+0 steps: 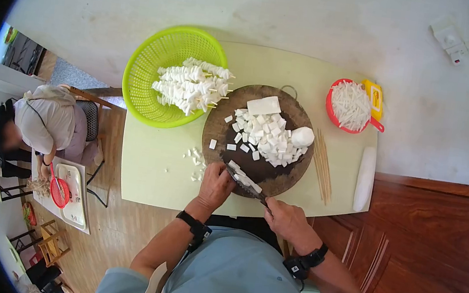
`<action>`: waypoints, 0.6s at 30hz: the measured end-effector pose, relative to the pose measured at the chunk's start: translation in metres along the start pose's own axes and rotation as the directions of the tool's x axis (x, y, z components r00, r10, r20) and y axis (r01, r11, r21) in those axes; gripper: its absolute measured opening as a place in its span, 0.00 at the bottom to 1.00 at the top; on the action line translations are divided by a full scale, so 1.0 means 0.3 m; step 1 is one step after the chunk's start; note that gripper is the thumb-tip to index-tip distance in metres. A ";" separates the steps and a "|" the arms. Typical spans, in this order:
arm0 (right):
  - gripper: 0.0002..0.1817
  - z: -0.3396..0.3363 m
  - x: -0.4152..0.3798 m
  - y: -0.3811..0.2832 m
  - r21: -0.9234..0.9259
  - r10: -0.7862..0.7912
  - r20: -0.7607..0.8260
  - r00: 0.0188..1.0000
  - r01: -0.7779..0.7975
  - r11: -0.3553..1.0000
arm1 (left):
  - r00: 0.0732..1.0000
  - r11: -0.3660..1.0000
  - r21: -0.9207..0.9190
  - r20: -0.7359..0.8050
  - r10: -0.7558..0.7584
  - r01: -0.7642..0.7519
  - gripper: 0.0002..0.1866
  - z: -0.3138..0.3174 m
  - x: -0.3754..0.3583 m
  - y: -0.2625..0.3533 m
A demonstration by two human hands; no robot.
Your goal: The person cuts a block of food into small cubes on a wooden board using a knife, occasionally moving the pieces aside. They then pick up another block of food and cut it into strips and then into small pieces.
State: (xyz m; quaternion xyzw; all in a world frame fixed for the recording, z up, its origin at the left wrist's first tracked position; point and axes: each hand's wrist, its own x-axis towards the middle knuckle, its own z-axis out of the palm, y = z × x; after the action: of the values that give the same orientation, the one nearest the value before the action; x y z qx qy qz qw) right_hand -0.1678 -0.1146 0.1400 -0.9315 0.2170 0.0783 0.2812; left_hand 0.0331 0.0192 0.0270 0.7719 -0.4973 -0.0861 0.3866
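Observation:
My right hand is closed round the handle of a kitchen knife, whose dark blade slants across the near edge of a round wooden chopping board. Cut white pieces lie along the blade. At the blade's far left end, my left hand has its fingers curled in; whatever they grip is hidden. A heap of white radish cubes covers the board's middle, with a flat white slab behind it and a rounded white chunk on the right.
A green basket holds white skewered pieces. Scraps lie left of the board. To the right are bamboo skewers, a long white radish, a red strainer of white strips and a yellow packet. Another person sits at a far-left table.

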 end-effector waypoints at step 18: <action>0.11 -0.042 0.084 0.020 0.026 0.054 -0.039 0.998 -0.053 0.998 | 0.998 1.000 0.026 -0.057 0.013 -0.011 0.17 -0.007 -0.004 0.025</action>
State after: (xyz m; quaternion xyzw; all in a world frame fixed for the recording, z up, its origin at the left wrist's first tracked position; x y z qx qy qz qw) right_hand -0.1477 -0.1352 0.1406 -0.9232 0.2486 0.0646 0.2860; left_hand 0.0284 0.0197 0.0332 0.7759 -0.4918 -0.0553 0.3912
